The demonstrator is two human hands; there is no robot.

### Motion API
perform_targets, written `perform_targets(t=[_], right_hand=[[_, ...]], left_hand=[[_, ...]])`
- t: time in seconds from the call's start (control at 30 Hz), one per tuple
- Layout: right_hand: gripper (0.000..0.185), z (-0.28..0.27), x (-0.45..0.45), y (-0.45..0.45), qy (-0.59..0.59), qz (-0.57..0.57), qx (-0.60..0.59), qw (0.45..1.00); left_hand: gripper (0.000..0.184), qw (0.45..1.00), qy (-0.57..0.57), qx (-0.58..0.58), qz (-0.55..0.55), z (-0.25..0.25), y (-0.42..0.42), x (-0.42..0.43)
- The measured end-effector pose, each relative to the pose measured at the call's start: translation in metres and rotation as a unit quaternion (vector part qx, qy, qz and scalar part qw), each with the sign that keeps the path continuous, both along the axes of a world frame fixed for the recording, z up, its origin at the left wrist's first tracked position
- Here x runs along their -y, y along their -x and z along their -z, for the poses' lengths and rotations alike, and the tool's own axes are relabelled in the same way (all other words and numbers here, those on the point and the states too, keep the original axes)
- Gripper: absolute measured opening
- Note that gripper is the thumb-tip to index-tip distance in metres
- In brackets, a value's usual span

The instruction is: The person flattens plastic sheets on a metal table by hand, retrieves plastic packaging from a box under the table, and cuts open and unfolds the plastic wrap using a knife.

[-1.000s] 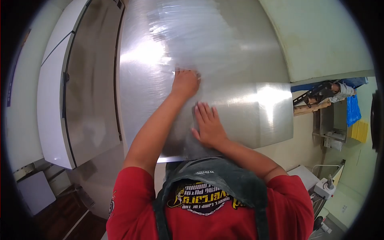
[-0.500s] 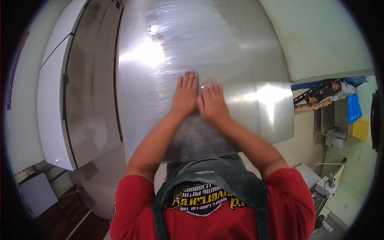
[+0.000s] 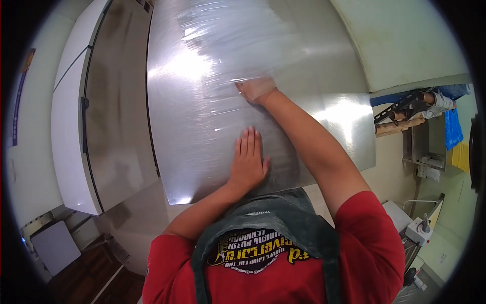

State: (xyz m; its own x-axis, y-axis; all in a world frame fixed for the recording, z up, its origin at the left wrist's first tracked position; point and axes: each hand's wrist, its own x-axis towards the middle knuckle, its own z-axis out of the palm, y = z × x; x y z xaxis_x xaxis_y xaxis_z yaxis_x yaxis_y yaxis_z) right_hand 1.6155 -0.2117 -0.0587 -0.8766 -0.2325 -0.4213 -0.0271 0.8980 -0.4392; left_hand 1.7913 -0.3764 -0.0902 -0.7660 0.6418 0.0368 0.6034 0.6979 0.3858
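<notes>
A clear plastic sheet lies wrinkled over the metal tabletop, its creases catching the light. My right hand reaches forward to the sheet's near part, fingers curled, with film stretched over the knuckles. It appears to grip the plastic, though the fingertips are partly hidden. Nearer my body, my left hand rests flat on the tabletop, palm down and fingers extended, holding nothing.
A white cabinet or freezer stands along the left. At the right are a rack holding wooden rollers, a blue plastic bag and a white power socket. A pale wall borders the table's far right.
My hands were side by side on the film. The right has moved forward and curled under or into the plastic; the left has drawn back toward my body and lies flat.
</notes>
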Motion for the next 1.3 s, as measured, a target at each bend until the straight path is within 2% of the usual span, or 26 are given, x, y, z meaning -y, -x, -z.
perform_targets(t=[0.03,0.1,0.17,0.2,0.27,0.33,0.4,0.47,0.53,0.6,0.63,0.7,0.73,0.77,0.8,0.87,0.9,0.97,1.03,1.1,1.13,1.17,1.2,1.23,1.27,1.3], right_hand=[[0.05,0.007,0.001,-0.008,-0.002,0.0,-0.001,1.0],[0.051,0.021,0.013,-0.052,-0.04,0.079,-0.262,0.961],[0.06,0.005,0.034,-0.115,-0.038,0.091,-0.343,0.934],[0.066,0.008,0.046,-0.154,-0.03,0.065,-0.307,0.949],[0.073,0.019,0.06,-0.198,-0.02,0.039,-0.268,0.962],[0.079,0.02,0.064,-0.212,0.011,-0.003,-0.216,0.976],[0.08,0.028,0.057,-0.182,-0.008,0.004,-0.202,0.979],[0.071,0.036,0.043,-0.132,-0.073,0.006,-0.316,0.946],[0.057,0.074,0.022,-0.076,-0.078,0.018,-0.283,0.956],[0.046,0.01,0.021,-0.036,-0.025,0.091,-0.038,0.995],[0.046,0.0,0.018,-0.025,-0.023,0.09,-0.037,0.995],[0.043,-0.01,0.014,-0.009,-0.031,0.047,0.071,0.996],[0.043,-0.008,0.015,-0.018,-0.034,0.047,0.069,0.996],[0.044,-0.004,0.019,-0.043,-0.044,0.058,-0.11,0.991],[0.046,0.001,0.023,-0.07,-0.053,0.064,-0.285,0.955],[0.055,0.006,0.037,-0.125,0.015,0.084,-0.362,0.928],[0.059,0.01,0.05,-0.158,0.0,0.065,-0.332,0.941],[0.063,0.017,0.062,-0.191,-0.014,0.047,-0.296,0.954],[0.07,0.017,0.064,-0.198,0.027,0.02,-0.265,0.964],[0.068,0.021,0.056,-0.164,0.005,0.032,-0.299,0.954],[0.065,0.023,0.048,-0.139,-0.016,0.046,-0.333,0.942],[0.06,0.049,0.036,-0.113,0.037,0.077,-0.311,0.946],[0.056,0.075,0.025,-0.089,0.091,0.108,-0.288,0.947],[0.053,0.042,0.025,-0.061,0.021,0.105,-0.173,0.979],[0.051,0.005,0.028,-0.036,-0.049,0.098,-0.053,0.993],[0.051,0.006,0.024,-0.019,-0.046,0.099,-0.053,0.993]], left_hand=[[0.076,1.0,0.002,0.008,-0.012,-0.003,0.017,-0.002],[0.075,0.999,0.029,-0.011,-0.011,0.004,0.067,-0.005],[0.067,0.994,0.066,-0.083,0.003,0.033,0.121,-0.008],[0.067,0.994,0.064,-0.084,-0.002,0.02,0.143,-0.015],[0.058,0.978,0.163,0.13,0.009,-0.021,0.17,-0.021],[0.054,0.983,0.149,0.109,0.013,-0.02,0.165,-0.02],[0.05,0.987,0.135,0.082,0.017,-0.023,0.154,-0.02],[0.05,0.996,-0.064,-0.046,-0.035,-0.03,0.103,-0.006],[0.061,0.99,-0.109,-0.058,-0.064,-0.023,0.042,0.003],[0.072,0.997,-0.052,0.045,-0.026,-0.011,-0.012,0.006],[0.072,0.997,-0.05,0.046,-0.027,-0.008,-0.015,0.004],[0.072,1.0,0.006,0.016,0.003,-0.006,-0.009,0.0],[0.072,1.0,0.003,0.014,0.003,-0.008,0.008,-0.003],[0.073,1.0,0.019,-0.013,-0.001,-0.007,0.035,-0.005],[0.074,0.999,0.034,-0.039,-0.008,-0.006,0.064,-0.006],[0.062,0.994,0.089,-0.063,0.032,0.022,0.12,-0.003],[0.062,0.994,0.086,-0.063,0.026,0.01,0.145,-0.012],[0.044,0.962,0.18,0.205,-0.011,-0.027,0.174,-0.022],[0.038,0.976,0.149,0.158,-0.002,-0.021,0.172,-0.021],[0.032,0.997,0.076,0.002,0.027,-0.019,0.158,-0.013],[0.035,0.999,-0.017,-0.05,0.004,-0.023,0.137,-0.01],[0.039,0.988,-0.11,-0.105,-0.018,-0.028,0.114,-0.008],[0.046,0.986,-0.159,-0.041,-0.034,-0.03,0.084,-0.003],[0.054,0.977,-0.208,0.024,-0.05,-0.031,0.053,0.002],[0.06,0.988,-0.145,0.034,-0.045,-0.021,0.017,0.004],[0.066,0.995,-0.081,0.046,-0.043,-0.011,-0.007,0.005]])
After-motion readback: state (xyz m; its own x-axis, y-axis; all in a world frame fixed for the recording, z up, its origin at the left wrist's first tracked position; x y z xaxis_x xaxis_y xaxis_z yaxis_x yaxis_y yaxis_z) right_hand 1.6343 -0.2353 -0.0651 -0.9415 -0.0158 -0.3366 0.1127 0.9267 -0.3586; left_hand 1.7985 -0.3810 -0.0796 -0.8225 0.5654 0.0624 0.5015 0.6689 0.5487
